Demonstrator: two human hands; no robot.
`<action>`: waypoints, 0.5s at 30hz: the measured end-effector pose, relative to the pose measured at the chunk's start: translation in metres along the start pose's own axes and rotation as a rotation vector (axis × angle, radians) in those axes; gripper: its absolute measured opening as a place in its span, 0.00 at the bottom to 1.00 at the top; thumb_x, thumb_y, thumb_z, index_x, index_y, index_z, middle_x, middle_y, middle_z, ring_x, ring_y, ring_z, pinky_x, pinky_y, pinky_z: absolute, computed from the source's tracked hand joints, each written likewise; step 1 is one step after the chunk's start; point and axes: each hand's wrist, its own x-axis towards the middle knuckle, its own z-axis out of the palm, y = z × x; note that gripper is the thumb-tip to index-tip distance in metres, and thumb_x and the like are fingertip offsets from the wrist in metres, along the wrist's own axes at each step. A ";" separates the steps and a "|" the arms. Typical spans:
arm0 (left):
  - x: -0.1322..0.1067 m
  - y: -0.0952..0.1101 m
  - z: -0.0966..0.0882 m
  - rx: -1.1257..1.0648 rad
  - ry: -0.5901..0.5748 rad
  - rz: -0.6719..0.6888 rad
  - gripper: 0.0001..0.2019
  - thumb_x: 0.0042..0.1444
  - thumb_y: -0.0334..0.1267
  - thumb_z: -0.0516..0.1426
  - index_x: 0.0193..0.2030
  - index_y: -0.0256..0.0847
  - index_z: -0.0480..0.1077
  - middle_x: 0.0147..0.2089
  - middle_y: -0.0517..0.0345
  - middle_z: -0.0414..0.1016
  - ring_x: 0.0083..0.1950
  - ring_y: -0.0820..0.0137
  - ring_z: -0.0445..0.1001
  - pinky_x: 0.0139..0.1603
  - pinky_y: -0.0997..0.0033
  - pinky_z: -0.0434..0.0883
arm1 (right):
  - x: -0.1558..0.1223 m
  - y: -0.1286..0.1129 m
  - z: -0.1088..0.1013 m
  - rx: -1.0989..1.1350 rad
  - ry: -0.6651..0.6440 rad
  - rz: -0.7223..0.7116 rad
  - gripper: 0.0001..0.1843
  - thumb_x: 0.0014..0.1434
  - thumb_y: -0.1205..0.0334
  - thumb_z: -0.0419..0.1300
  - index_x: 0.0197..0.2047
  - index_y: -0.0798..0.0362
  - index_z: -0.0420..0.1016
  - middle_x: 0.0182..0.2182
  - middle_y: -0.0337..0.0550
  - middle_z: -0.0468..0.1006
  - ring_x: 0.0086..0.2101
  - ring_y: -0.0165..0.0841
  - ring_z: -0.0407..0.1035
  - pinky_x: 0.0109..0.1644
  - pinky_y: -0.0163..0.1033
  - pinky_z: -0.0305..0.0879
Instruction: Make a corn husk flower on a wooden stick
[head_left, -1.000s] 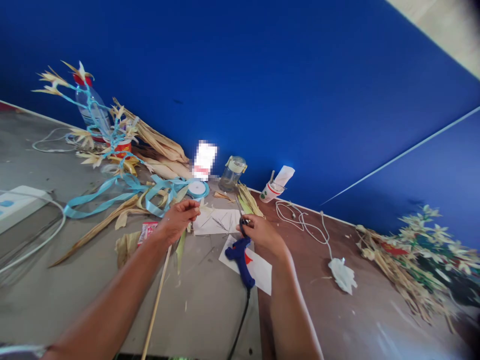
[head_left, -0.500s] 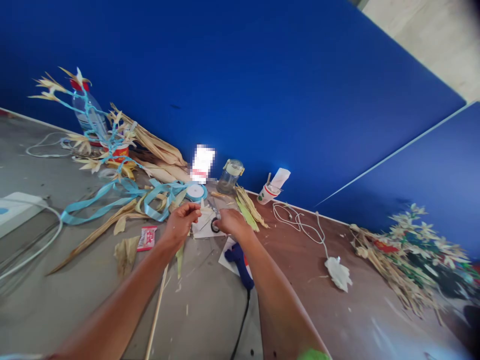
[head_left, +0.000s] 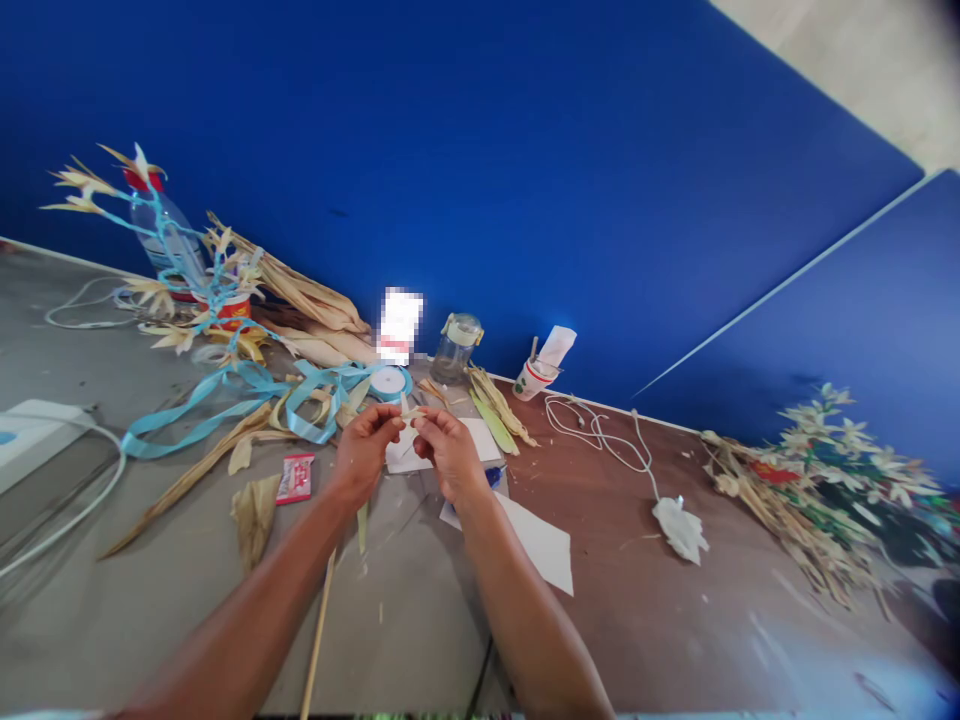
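Observation:
My left hand (head_left: 365, 448) and my right hand (head_left: 447, 447) meet over the table, fingertips pinched together on a small pale piece of dried corn husk (head_left: 409, 411). White paper sheets (head_left: 541, 541) lie under and beside my right forearm. A thin wooden stick (head_left: 319, 635) runs along the table below my left arm. The blue glue gun is mostly hidden by my right arm; only a bit of blue (head_left: 492, 475) shows beside the wrist.
Light blue ribbon (head_left: 225, 405) and its spool (head_left: 390, 381) lie left among dried husks (head_left: 307, 290). A bottle with husk flowers (head_left: 161, 235), a glass jar (head_left: 456, 347), a paper cup (head_left: 534, 376), a white cord (head_left: 600, 435), a power strip (head_left: 30, 435) and finished husk flowers (head_left: 825, 480) surround them.
My right hand set down the scissors near the paper and moved left to join my left hand on the husk piece. The view shifted slightly, hiding the glue gun behind my arm.

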 end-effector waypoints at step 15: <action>-0.002 0.001 0.003 -0.263 -0.041 -0.217 0.12 0.39 0.34 0.67 0.32 0.34 0.74 0.26 0.61 0.69 0.26 0.79 0.64 0.28 0.79 0.62 | 0.010 0.006 -0.008 0.095 0.100 0.021 0.09 0.40 0.59 0.64 0.25 0.55 0.72 0.20 0.33 0.69 0.18 0.21 0.57 0.23 0.31 0.48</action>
